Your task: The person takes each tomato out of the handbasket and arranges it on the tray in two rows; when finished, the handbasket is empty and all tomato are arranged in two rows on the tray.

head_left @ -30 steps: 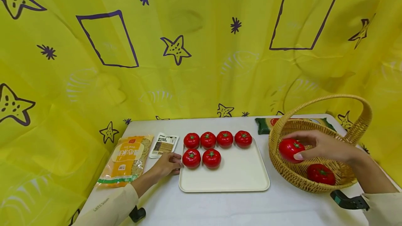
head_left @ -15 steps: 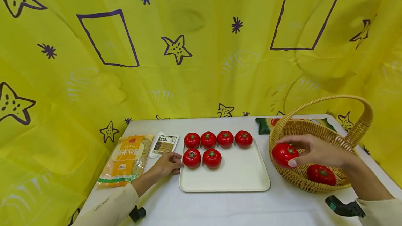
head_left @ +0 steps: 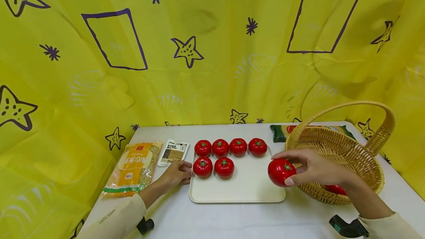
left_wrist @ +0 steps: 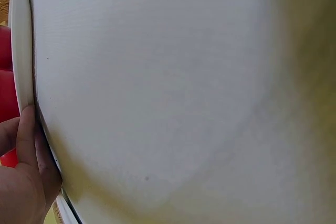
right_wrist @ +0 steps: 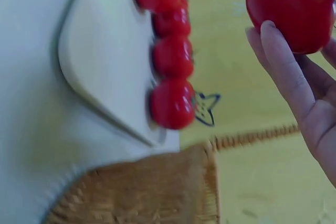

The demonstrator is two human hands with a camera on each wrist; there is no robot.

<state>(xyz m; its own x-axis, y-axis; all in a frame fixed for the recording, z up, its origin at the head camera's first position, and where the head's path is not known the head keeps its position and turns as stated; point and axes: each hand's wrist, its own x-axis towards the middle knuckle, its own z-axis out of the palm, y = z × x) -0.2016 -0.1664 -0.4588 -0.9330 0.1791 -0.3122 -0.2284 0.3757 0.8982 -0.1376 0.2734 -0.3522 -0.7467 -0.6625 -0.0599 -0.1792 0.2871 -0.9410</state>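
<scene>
My right hand (head_left: pixel 313 167) holds a red tomato (head_left: pixel 279 172) between thumb and fingers, above the right edge of the cream tray (head_left: pixel 252 187). In the right wrist view the same tomato (right_wrist: pixel 291 9) sits against the fingertips. The left hand (head_left: pixel 178 174) grips the tray's left rim; the left wrist view shows its fingers at that rim (left_wrist: pixel 22 51). Several tomatoes stand on the tray: a full back row (head_left: pixel 238 147) and two in front (head_left: pixel 224 167) at the left. Another tomato (head_left: pixel 336 189) lies in the wicker basket (head_left: pixel 372 169), mostly hidden behind the right forearm.
The basket's tall handle (head_left: pixel 352 103) arches up at the right. A green packet (head_left: pixel 279 132) lies behind the basket. Left of the tray are an orange noodle-like bag (head_left: pixel 134 169) and a small white pouch (head_left: pixel 173 153). A yellow patterned curtain (head_left: pixel 212 84) hangs behind the table.
My right hand has lifted the tomato out of the basket and carried it left to the tray's right edge. The left hand has stayed at the tray's rim.
</scene>
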